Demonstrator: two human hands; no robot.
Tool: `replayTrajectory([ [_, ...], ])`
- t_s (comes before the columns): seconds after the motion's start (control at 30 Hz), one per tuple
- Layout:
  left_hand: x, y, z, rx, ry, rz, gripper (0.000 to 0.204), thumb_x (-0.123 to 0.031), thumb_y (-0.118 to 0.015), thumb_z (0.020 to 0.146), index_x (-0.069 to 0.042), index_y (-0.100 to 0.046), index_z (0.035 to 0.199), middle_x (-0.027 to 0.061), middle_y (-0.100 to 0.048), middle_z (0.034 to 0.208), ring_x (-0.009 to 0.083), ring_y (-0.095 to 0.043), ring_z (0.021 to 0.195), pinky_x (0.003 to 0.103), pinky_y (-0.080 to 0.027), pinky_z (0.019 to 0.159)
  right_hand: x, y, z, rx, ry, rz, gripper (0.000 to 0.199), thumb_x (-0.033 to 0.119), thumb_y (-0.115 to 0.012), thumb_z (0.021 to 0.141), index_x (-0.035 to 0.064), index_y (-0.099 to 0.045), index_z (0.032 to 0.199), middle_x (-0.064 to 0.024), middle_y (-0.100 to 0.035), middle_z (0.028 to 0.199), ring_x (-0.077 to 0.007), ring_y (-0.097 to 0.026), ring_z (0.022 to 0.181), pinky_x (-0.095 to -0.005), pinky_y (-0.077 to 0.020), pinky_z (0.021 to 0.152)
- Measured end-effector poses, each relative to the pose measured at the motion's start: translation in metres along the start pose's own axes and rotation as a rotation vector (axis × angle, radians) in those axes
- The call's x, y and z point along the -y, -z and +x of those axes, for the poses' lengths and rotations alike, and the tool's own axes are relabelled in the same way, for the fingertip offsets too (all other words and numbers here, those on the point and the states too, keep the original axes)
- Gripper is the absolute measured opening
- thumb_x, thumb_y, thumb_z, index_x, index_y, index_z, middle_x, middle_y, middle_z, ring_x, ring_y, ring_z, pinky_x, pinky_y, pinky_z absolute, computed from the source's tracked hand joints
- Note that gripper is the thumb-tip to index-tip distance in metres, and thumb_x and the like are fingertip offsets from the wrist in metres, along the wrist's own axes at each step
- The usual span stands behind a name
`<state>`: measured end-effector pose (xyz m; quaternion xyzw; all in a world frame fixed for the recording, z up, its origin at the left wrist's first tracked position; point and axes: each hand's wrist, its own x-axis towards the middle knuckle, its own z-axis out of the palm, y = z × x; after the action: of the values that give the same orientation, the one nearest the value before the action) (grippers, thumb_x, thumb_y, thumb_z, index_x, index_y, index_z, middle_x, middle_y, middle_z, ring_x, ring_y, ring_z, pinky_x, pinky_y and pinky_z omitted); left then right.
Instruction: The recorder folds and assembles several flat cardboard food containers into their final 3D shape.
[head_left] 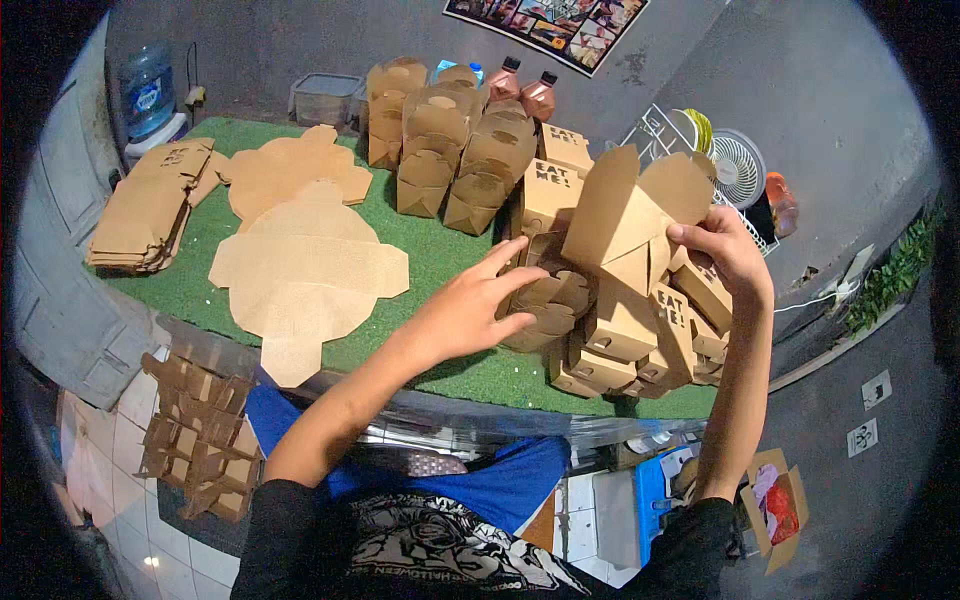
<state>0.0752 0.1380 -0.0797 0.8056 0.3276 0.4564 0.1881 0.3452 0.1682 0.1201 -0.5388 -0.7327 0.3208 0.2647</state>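
My right hand (728, 252) grips a brown cardboard takeaway box (622, 222) at its side, thumb and fingers closed on the board. This box is folded into shape, its top flaps standing up, and it is held above a pile of closed boxes (615, 330). My left hand (478, 308) is spread and holds nothing that I can see. Its fingertips are beside a group of nested open boxes (552, 300); whether they touch is unclear. To the left, flat cardboard blanks (310, 268) lie overlapping on the green table mat (420, 255).
A stack of flat-folded cardboard (150, 208) lies at the far left. Tall nested box stacks (435, 135) stand at the back, near two capped bottles (538, 96). A white fan (738, 168) and wire rack are back right. A water jug (147, 95) stands far left.
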Motion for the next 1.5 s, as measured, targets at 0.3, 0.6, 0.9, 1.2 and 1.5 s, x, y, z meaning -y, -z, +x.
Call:
replayTrajectory([
  [0.3,0.002,-0.003,-0.009,-0.118,-0.047,-0.058,0.028,-0.008,-0.067,0.081,-0.009,-0.064,0.109,0.0177,-0.049,0.135,0.0361,-0.056,0.114,0.038,-0.048,0.094,0.000,-0.039,0.011,0.077,0.084,-0.335,0.030,0.029,-0.072,0.081,-0.0010,-0.068,0.083,0.0026,-0.056,0.061,-0.0051,-0.045,0.053,-0.0246,-0.0333,0.047],
  [0.6,0.008,-0.013,-0.011,-0.220,-0.070,-0.138,0.023,-0.002,-0.067,0.080,-0.005,-0.064,0.102,0.0177,-0.050,0.134,0.0322,-0.060,0.111,0.037,-0.050,0.092,-0.001,-0.068,-0.008,-0.076,0.069,-0.536,0.036,0.033,-0.069,0.081,-0.0021,-0.070,0.091,-0.0131,-0.069,0.073,-0.0164,-0.062,0.061,-0.0319,-0.0476,0.060],
  [0.9,0.005,-0.012,-0.017,-0.295,-0.025,-0.082,0.026,-0.003,-0.067,0.081,-0.002,-0.060,0.106,0.0177,-0.052,0.129,0.0323,-0.061,0.105,0.036,-0.054,0.081,-0.006,-0.089,-0.020,-0.136,0.169,-0.662,0.031,0.026,-0.071,0.080,-0.0005,-0.069,0.095,-0.0173,-0.065,0.068,-0.0266,-0.061,0.056,-0.0358,-0.0478,0.057],
  [1.2,0.002,-0.018,-0.020,-0.265,0.091,-0.234,0.062,-0.010,-0.073,0.079,-0.005,-0.044,0.133,0.0167,-0.043,0.139,0.0302,-0.055,0.117,0.037,-0.052,0.089,-0.020,-0.094,-0.025,-0.034,0.253,-0.736,0.025,0.025,-0.069,0.082,0.0013,-0.070,0.090,-0.0159,-0.061,0.062,-0.0297,-0.057,0.054,-0.0368,-0.0457,0.056],
  [1.5,0.020,-0.035,-0.020,-0.106,0.216,-0.263,0.096,-0.021,-0.077,0.074,-0.003,-0.018,0.147,0.0236,-0.030,0.146,0.0391,-0.035,0.134,0.042,-0.033,0.109,-0.020,-0.095,-0.025,0.081,0.247,-0.756,0.023,0.020,-0.061,0.081,-0.0011,-0.068,0.088,-0.0193,-0.059,0.061,-0.0320,-0.059,0.056,-0.0390,-0.0461,0.057],
])
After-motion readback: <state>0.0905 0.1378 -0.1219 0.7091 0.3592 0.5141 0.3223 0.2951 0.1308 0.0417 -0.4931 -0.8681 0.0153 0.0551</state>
